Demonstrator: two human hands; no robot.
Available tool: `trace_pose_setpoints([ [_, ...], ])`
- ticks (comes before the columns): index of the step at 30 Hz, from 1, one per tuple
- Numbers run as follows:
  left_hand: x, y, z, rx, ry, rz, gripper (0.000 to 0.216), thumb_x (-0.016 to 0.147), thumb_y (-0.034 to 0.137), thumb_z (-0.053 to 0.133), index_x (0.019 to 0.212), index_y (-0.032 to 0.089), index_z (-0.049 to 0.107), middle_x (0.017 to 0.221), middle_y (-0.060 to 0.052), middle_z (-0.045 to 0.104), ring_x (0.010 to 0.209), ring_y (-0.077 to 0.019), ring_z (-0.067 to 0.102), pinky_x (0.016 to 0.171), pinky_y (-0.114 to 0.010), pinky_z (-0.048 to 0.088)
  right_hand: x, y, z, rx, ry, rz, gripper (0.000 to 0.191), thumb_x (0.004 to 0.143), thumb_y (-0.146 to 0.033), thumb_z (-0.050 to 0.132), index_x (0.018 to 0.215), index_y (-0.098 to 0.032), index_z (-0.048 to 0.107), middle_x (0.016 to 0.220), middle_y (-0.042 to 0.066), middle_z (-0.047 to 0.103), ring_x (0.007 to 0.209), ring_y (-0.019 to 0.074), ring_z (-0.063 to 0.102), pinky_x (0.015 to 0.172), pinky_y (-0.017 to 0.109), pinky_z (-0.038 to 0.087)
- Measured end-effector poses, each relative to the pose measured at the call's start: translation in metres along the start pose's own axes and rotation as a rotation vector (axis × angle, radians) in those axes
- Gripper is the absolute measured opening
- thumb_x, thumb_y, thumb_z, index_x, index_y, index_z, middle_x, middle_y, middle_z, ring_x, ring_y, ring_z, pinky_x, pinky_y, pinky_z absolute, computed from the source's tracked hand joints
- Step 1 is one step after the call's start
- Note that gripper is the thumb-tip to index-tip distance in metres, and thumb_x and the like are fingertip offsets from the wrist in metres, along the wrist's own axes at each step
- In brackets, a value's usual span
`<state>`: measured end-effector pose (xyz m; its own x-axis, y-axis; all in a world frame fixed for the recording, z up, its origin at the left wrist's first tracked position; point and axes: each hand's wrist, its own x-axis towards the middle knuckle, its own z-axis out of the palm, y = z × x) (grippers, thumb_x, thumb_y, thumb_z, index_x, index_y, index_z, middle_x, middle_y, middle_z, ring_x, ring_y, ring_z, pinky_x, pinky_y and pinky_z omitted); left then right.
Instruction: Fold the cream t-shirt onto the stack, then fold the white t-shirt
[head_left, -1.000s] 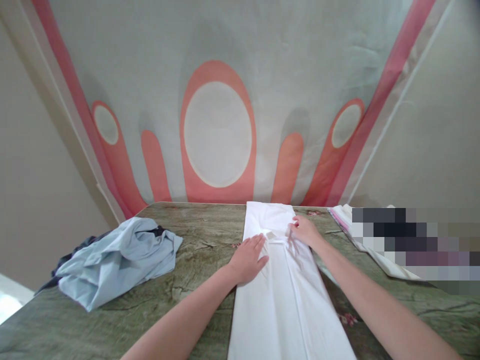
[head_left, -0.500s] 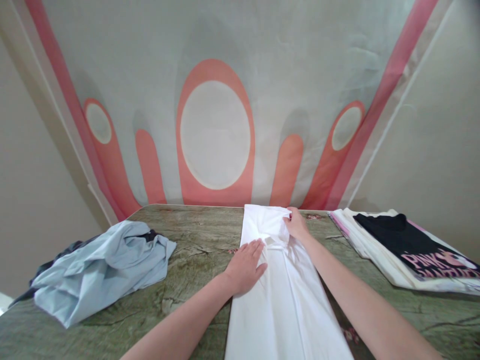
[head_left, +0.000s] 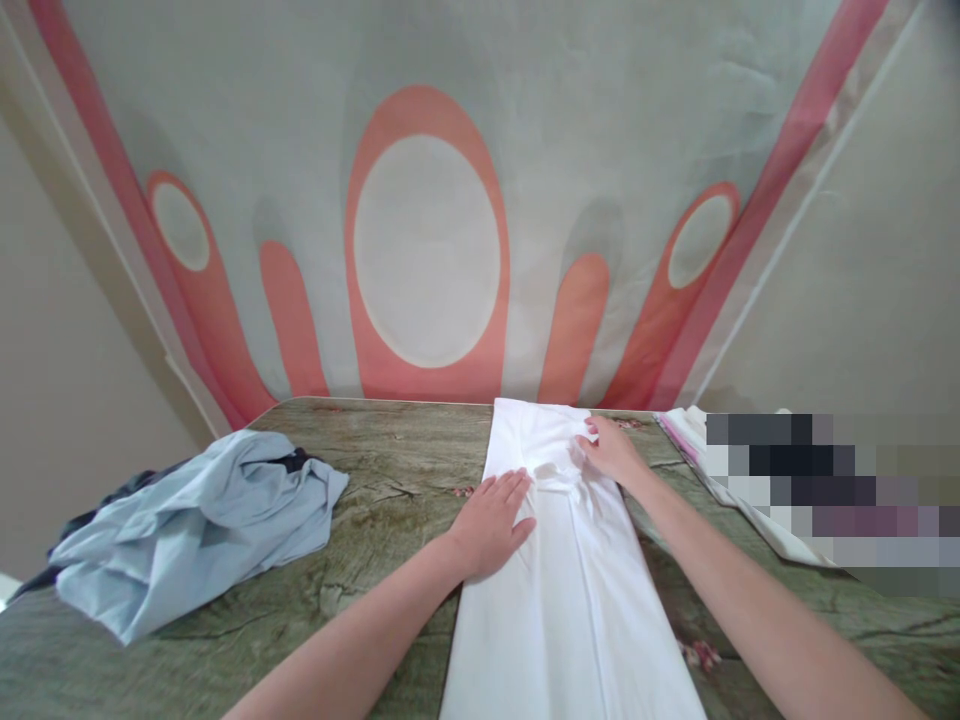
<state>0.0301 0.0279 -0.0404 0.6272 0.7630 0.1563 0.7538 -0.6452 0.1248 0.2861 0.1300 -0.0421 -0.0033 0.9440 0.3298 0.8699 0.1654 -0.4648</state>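
A long white garment, folded into a narrow strip, lies down the middle of the table. My left hand rests flat and open on its left edge, fingers together and stretched out. My right hand lies on the cloth further up, near a small bunched fold, with its fingers curled onto the fabric. Whether those fingers pinch the cloth is not clear.
A crumpled light blue garment with dark cloth under it lies at the left of the green marbled table. Folded clothes sit at the right, partly blurred out. A grey and pink patterned sheet hangs behind.
My right hand slid up along the white cloth, then came slightly back down towards the fold. My left hand stayed flat in place. The view shifted a little.
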Motion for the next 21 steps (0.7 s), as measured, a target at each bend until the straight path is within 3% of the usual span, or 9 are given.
trace_pose_setpoints([
  [3, 0.0, 0.001, -0.001, -0.003, 0.003, -0.005, 0.053, 0.093, 0.041, 0.028, 0.139, 0.017, 0.025, 0.148, -0.009, 0.022, 0.136, -0.0193, 0.018, 0.11, -0.038, 0.015, -0.023, -0.007, -0.009, 0.044, -0.053, -0.218, 0.037, 0.077, -0.039, 0.058, 0.106, -0.015, 0.059, 0.108, 0.011, 0.057, 0.095, 0.021, 0.055, 0.085, 0.033, 0.042],
  [6, 0.0, 0.002, -0.001, -0.006, 0.003, -0.009, 0.053, 0.093, 0.041, 0.029, 0.139, 0.017, 0.026, 0.147, -0.009, 0.023, 0.136, -0.0193, 0.018, 0.11, -0.038, 0.016, -0.041, -0.017, -0.012, 0.027, -0.135, -0.398, 0.028, 0.076, -0.034, 0.06, 0.098, -0.018, 0.063, 0.105, 0.008, 0.059, 0.1, 0.022, 0.053, 0.09, 0.035, 0.039],
  [8, 0.0, 0.001, -0.001, -0.007, 0.003, -0.007, 0.053, 0.093, 0.041, 0.029, 0.139, 0.017, 0.025, 0.148, -0.008, 0.022, 0.136, -0.0191, 0.018, 0.11, -0.039, 0.016, -0.048, -0.023, -0.013, 0.004, -0.142, -0.408, 0.019, 0.08, -0.025, 0.053, 0.094, -0.018, 0.064, 0.099, 0.007, 0.061, 0.095, 0.0204, 0.054, 0.087, 0.034, 0.041],
  [11, 0.0, 0.001, -0.001, -0.006, 0.001, -0.005, 0.053, 0.093, 0.042, 0.029, 0.14, 0.017, 0.024, 0.148, -0.008, 0.021, 0.136, -0.0188, 0.017, 0.11, -0.038, 0.016, -0.051, -0.031, -0.019, -0.053, -0.058, -0.438, 0.022, 0.083, -0.013, 0.043, 0.091, -0.017, 0.063, 0.095, 0.007, 0.062, 0.093, 0.0201, 0.053, 0.085, 0.033, 0.04],
  [15, 0.0, 0.0, -0.003, -0.019, -0.007, -0.001, 0.054, 0.093, 0.041, 0.03, 0.14, 0.018, 0.023, 0.148, -0.008, 0.021, 0.136, -0.0187, 0.016, 0.11, -0.039, 0.016, -0.05, -0.035, -0.033, -0.165, 0.037, -0.57, 0.025, 0.085, -0.011, 0.04, 0.091, -0.017, 0.063, 0.101, 0.008, 0.062, 0.101, 0.0232, 0.049, 0.089, 0.038, 0.035],
  [21, -0.001, 0.001, -0.008, -0.076, -0.013, -0.016, 0.049, 0.091, 0.039, 0.036, 0.135, 0.017, 0.032, 0.146, -0.008, 0.026, 0.135, -0.0202, 0.02, 0.11, -0.038, 0.017, -0.049, -0.026, -0.033, -0.105, -0.207, -0.579, 0.025, 0.071, -0.001, 0.043, 0.078, -0.018, 0.061, 0.086, 0.005, 0.061, 0.086, 0.0182, 0.053, 0.079, 0.03, 0.04],
])
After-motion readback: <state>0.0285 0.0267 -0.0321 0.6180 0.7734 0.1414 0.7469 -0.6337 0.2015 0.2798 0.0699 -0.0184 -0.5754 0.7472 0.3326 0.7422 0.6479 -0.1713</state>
